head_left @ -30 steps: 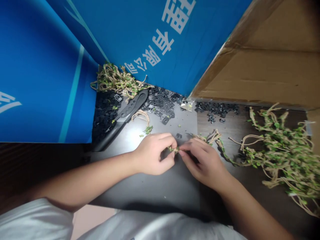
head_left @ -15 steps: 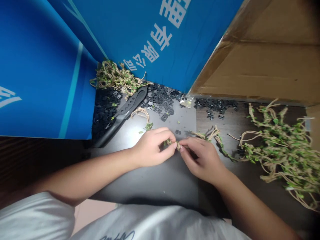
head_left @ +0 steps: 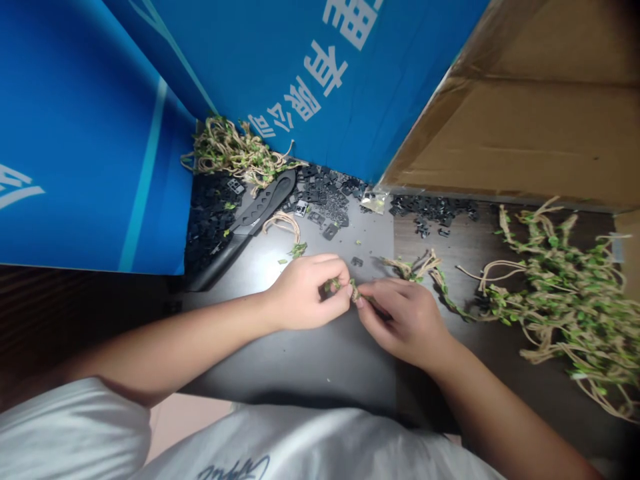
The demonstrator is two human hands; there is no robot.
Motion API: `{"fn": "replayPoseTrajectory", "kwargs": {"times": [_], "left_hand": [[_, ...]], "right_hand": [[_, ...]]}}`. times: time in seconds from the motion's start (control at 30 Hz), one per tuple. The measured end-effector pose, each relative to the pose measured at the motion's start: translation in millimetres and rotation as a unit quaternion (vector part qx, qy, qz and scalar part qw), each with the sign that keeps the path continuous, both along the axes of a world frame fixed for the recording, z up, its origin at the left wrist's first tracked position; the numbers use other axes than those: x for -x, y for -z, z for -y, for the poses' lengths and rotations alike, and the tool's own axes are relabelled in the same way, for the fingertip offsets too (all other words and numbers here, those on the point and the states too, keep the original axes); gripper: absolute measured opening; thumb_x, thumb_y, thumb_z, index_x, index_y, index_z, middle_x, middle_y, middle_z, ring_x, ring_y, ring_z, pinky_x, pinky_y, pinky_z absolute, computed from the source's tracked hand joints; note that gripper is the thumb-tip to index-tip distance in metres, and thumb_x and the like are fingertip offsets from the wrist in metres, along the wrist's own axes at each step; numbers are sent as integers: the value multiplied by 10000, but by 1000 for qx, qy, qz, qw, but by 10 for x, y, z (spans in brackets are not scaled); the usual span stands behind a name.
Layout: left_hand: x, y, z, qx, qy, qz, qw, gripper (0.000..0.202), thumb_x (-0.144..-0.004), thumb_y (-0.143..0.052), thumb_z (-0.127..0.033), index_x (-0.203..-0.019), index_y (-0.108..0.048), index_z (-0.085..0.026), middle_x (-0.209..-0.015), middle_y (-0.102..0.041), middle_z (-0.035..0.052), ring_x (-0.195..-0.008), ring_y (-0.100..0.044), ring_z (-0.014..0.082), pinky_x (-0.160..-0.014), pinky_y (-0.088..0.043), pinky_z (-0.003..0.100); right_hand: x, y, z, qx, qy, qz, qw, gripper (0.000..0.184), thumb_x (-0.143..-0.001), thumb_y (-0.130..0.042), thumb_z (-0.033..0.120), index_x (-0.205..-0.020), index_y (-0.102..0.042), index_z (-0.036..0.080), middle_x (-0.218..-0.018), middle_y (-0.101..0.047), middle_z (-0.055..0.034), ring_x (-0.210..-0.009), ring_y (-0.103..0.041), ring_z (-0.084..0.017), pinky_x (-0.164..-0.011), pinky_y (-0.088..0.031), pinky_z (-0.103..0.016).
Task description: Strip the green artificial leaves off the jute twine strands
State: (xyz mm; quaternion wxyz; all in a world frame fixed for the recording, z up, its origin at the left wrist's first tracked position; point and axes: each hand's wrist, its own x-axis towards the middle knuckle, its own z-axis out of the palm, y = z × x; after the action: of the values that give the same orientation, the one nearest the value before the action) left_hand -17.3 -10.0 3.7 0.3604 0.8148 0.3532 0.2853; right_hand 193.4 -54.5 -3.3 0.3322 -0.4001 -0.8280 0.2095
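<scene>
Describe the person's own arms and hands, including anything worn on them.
The left hand and right hand are bare: no gloves, watch or bracelets show. Both forearms are uncovered. The left sleeve is short, loose and pale grey.

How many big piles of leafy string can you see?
2. The left pile sits beside the blue panel; the right pile lies in front of the cardboard. Others could be hidden behind the panel.
</scene>
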Motion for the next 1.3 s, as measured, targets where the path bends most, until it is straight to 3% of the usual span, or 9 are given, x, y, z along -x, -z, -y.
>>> {"fn": "replayPoseTrajectory", "kwargs": {"times": [0.23, 0.43, 0.67, 1.07, 1.3], "left_hand": [[8, 21, -8, 1, 13, 5, 1000, 95, -837, -618, -163, -745, -603, -171, -679, -543, -30, -611, -496, 89, -586, -370, 226], [11, 20, -5, 6, 19, 1, 1000, 98, -825, -601, -145, -731, -600, -172, -672, -543, -28, -609, -498, 92, -590, -373, 228], [19, 17, -13, 13, 17, -3, 1000, 114, -814, -576, -135, -707, -570, -175, -669, -523, -28, -605, -485, 97, -589, -367, 237], [15, 16, -16, 13, 16, 2, 1000, 112, -819, -575, -120, -718, -567, -169, -681, -508, -31, -611, -470, 90, -588, -361, 234], [13, 1, -13, 9, 15, 0, 1000, 93, -816, -589, -115, -737, -601, -163, -686, -521, -31, -614, -476, 84, -591, -362, 228]], "right_hand": [[14, 12, 30, 5, 29, 19, 999, 49, -932, -617, 163, -953, -635, 203, -621, -575, 39, -546, -536, -111, -576, -402, -247], [29, 22, 55, 21, 66, 22, 997, 69, -933, -631, 221, -998, -610, 228, -607, -567, 62, -518, -536, -99, -556, -394, -227], [13, -1, 55, 27, 31, -5, 999, 119, -922, -632, 187, -1034, -616, 223, -625, -556, 59, -537, -510, -96, -577, -397, -230], [4, 9, 39, 9, 25, -17, 999, 166, -920, -632, 145, -1074, -657, 203, -681, -641, 20, -578, -549, -109, -610, -434, -250], [6, 10, 40, -12, 42, -9, 999, 115, -921, -646, 134, -1012, -679, 195, -653, -642, 29, -526, -510, -87, -559, -389, -235]]}}
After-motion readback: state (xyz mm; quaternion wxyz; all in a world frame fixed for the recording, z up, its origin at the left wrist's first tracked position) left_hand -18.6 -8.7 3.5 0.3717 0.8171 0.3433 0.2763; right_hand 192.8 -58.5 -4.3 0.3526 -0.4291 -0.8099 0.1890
